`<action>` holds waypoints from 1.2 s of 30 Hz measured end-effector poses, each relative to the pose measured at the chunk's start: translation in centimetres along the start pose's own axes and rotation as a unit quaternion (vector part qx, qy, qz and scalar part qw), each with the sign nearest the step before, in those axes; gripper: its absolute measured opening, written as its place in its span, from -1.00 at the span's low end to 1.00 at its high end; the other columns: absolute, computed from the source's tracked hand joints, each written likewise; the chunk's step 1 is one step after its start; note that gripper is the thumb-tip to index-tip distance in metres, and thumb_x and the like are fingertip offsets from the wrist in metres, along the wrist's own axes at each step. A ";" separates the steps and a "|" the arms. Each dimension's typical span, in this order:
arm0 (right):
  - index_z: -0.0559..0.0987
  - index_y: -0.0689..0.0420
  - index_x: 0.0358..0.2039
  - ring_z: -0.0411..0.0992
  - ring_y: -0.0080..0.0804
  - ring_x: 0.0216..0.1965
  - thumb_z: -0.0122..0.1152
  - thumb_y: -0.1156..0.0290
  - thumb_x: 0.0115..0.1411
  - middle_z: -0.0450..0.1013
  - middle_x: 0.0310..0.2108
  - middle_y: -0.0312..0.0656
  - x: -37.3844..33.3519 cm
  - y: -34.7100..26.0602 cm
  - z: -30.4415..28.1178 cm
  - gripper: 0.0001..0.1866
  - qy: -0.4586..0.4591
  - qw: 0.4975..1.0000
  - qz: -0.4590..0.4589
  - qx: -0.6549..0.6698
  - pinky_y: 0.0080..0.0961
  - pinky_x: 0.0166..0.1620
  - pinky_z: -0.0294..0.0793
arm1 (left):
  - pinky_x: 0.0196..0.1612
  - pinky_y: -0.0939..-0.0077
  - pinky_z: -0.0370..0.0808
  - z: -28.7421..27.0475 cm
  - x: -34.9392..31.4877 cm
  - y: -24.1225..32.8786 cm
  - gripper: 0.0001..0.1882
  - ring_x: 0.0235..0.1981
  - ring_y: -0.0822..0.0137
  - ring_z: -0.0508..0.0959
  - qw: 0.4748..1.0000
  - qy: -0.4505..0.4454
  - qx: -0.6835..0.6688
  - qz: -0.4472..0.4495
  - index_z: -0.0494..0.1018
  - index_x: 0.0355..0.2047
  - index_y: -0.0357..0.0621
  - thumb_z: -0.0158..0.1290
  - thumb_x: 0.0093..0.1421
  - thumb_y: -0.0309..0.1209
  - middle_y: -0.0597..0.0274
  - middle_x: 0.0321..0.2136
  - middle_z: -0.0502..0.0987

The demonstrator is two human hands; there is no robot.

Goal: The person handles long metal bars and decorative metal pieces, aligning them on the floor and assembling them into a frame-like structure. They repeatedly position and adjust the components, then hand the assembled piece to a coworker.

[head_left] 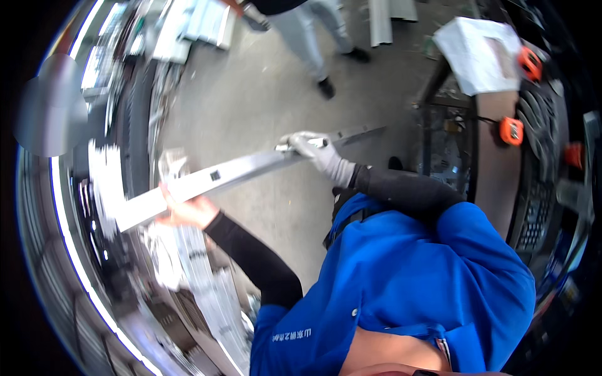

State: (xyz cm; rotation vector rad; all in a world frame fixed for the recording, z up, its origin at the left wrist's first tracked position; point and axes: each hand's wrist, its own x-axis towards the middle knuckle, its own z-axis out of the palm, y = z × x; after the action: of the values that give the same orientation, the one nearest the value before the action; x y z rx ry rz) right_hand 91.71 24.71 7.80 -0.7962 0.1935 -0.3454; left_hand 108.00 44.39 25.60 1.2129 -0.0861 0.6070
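Observation:
A long, pale metal profile (235, 170) with small dark cut-outs slants across in front of me, its near-white end at the left and its thin end reaching right. My bare left hand (191, 211) is closed around its left part, thumb at the edge and fingers partly hidden beneath. Farther along, my right hand (320, 153), in a light grey glove, grips the bar from above. A small white and dark piece shows by the gloved fingers; I cannot tell what it is. The left end of the profile is blurred and washed out.
On the right, a bench (498, 163) carries a white paper sheet (467, 53), orange tape measures (511, 131), grey gloves (538, 125) and a dark keyboard (534, 216). Metal profiles (210, 294) lie stacked at lower left. Ahead, another person (301, 37) stands on the concrete floor (251, 81).

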 end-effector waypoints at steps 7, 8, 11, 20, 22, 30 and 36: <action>0.55 0.27 0.03 0.47 -0.60 -0.09 0.16 0.29 0.36 0.56 -0.10 -0.22 0.5 2.8 4.6 -0.65 -0.073 0.994 0.010 -0.077 -0.61 0.00 0.45 | 0.22 0.07 0.42 0.6 -2.7 1.6 0.04 0.11 0.07 0.42 0.995 0.036 0.083 0.033 -0.26 0.40 -0.07 0.27 0.14 -0.45 -0.10 0.19 0.27; 0.56 0.27 0.01 0.46 -0.61 -0.14 0.18 0.28 0.35 0.56 -0.15 -0.23 0.4 3.5 5.0 -0.65 -0.059 0.995 0.008 -0.075 -0.61 -0.06 0.45 | 0.23 0.07 0.40 0.5 -2.9 1.5 0.04 0.12 0.07 0.41 0.995 0.036 0.088 0.034 -0.26 0.40 -0.06 0.27 0.15 -0.44 -0.10 0.19 0.27; 0.58 0.23 -0.02 0.44 -0.65 -0.26 0.23 0.26 0.31 0.55 -0.25 -0.28 0.3 4.7 5.1 -0.66 -0.029 0.992 -0.023 -0.122 -0.61 -0.17 0.46 | 0.25 0.08 0.38 0.3 -3.4 1.7 -0.01 0.13 0.09 0.40 0.996 0.051 0.076 0.019 -0.21 0.38 -0.06 0.26 0.16 -0.44 -0.07 0.18 0.26; 0.58 0.22 -0.13 0.42 -0.67 -0.17 0.13 0.33 0.38 0.51 -0.23 -0.31 0.3 4.8 4.2 -0.78 -0.021 0.997 0.058 -0.048 -0.61 -0.07 0.43 | 0.23 0.10 0.41 0.1 -3.5 1.2 -0.15 0.13 0.12 0.40 0.996 0.036 0.073 0.025 -0.08 0.31 -0.09 0.24 0.18 -0.45 -0.03 0.15 0.27; 0.59 0.21 -0.12 0.41 -0.69 -0.25 0.17 0.33 0.35 0.53 -0.24 -0.31 0.2 5.5 4.3 -0.77 -0.015 0.998 0.026 -0.056 -0.64 -0.18 0.43 | 0.23 0.10 0.41 0.3 -3.4 1.1 -0.17 0.12 0.12 0.41 0.996 0.038 0.073 0.020 -0.06 0.30 -0.09 0.24 0.18 -0.44 -0.02 0.15 0.28; 0.60 0.19 -0.17 0.37 -0.71 -0.36 0.18 0.28 0.33 0.48 -0.34 -0.37 0.7 4.7 2.9 -0.76 0.021 0.995 0.072 -0.059 -0.68 -0.29 0.37 | 0.21 0.10 0.43 0.7 -3.0 0.7 -0.17 0.13 0.11 0.40 0.997 0.016 0.066 0.032 -0.03 0.29 -0.09 0.26 0.16 -0.43 -0.01 0.13 0.29; 0.59 0.19 -0.16 0.34 -0.72 -0.35 0.15 0.32 0.35 0.48 -0.34 -0.38 0.8 5.9 1.7 -0.79 0.032 0.999 -0.002 -0.036 -0.68 -0.29 0.35 | 0.23 0.10 0.41 1.7 -3.6 1.0 -0.10 0.14 0.10 0.40 0.997 0.008 0.063 0.034 -0.07 0.33 -0.08 0.28 0.14 -0.45 -0.02 0.15 0.28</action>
State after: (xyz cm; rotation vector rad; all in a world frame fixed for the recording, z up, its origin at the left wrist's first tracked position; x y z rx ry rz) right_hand 94.31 29.40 4.65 -0.8571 0.2657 -0.3703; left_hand 104.90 41.63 25.77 1.3308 -0.0763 0.6900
